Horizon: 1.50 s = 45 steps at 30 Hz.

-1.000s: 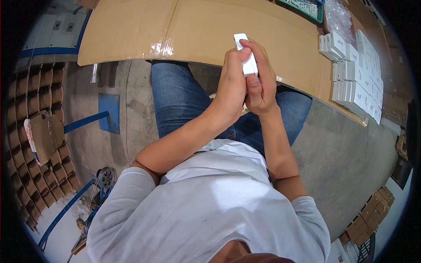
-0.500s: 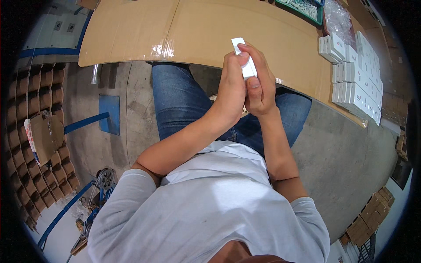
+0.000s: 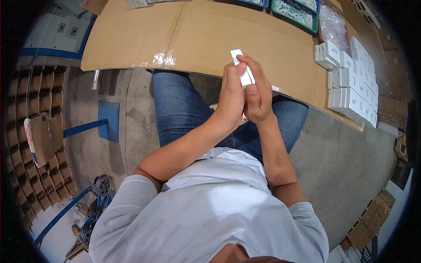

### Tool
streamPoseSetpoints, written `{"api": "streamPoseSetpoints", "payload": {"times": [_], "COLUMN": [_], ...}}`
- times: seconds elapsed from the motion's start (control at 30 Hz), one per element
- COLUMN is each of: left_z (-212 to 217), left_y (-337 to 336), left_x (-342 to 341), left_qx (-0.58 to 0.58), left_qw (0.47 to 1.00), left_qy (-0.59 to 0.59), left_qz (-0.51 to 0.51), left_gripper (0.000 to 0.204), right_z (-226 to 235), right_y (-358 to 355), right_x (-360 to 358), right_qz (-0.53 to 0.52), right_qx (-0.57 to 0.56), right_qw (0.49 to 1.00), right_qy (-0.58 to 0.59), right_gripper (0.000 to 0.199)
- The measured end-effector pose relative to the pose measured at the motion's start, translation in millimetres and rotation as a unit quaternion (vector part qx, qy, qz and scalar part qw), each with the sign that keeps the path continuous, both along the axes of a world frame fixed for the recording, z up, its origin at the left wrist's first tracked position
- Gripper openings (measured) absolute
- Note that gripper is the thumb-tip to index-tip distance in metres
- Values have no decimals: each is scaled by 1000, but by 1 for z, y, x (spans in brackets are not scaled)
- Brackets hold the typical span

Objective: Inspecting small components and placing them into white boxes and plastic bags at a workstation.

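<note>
Over the near edge of the table, both hands hold a slim white carton (image 3: 246, 79). A flat white flap or panel sticks up from its far end. My left hand (image 3: 231, 85) is closed on its left side, with the thumb across the top near that end. On the other side my right hand (image 3: 260, 90) wraps the carton, its index finger reaching to the far end and its thumb at the near end. The palms and fingers hide much of the carton.
The cardboard-covered table (image 3: 131, 39) spans the front. Stacked white cartons (image 3: 357, 87) stand at its right. Behind them are a green bin (image 3: 294, 15) of small white pieces and a tray of clear plastic bags (image 3: 333, 26). A cardboard divider rack (image 3: 44, 96) is at left.
The whole view has shifted slightly, bringing more of the table's far side into sight. Both hands keep nearly the same hold on the carton.
</note>
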<state>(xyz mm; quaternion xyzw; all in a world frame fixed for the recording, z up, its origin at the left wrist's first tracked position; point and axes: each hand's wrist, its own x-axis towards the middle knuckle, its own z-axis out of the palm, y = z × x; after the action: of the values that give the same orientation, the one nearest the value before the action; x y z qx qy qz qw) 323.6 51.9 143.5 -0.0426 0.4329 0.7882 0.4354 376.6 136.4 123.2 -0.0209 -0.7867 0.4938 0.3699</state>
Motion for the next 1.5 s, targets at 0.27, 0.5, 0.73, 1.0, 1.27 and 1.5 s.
{"api": "streamPoseSetpoints", "payload": {"times": [0.27,0.5,0.73,1.0,1.27,1.5], "left_z": [-4,4,15,26,83,98], "left_y": [-4,-15,-22,-36,-52,-50], "left_x": [4,0,-9,-22,-14,7], "left_qx": [10,34,46,130,120,108], "left_qw": [1000,999,968,856,975,984], "left_qy": [5,-1,248,498,148,54], "left_qz": [1,6,-2,-39,-117,-129], "left_gripper": [45,46,64,91,87,51], "right_z": [6,11,38,87,94,94], "right_y": [-6,-10,-8,-18,-14,-28], "right_x": [4,3,10,27,27,25], "right_qz": [-2,35,32,112,20,-35], "right_qx": [8,-16,-232,-278,1,49], "right_qw": [1000,999,970,949,1000,997], "right_qy": [7,-32,-65,-94,0,40], "right_gripper": [59,76,89,62,53,63]}}
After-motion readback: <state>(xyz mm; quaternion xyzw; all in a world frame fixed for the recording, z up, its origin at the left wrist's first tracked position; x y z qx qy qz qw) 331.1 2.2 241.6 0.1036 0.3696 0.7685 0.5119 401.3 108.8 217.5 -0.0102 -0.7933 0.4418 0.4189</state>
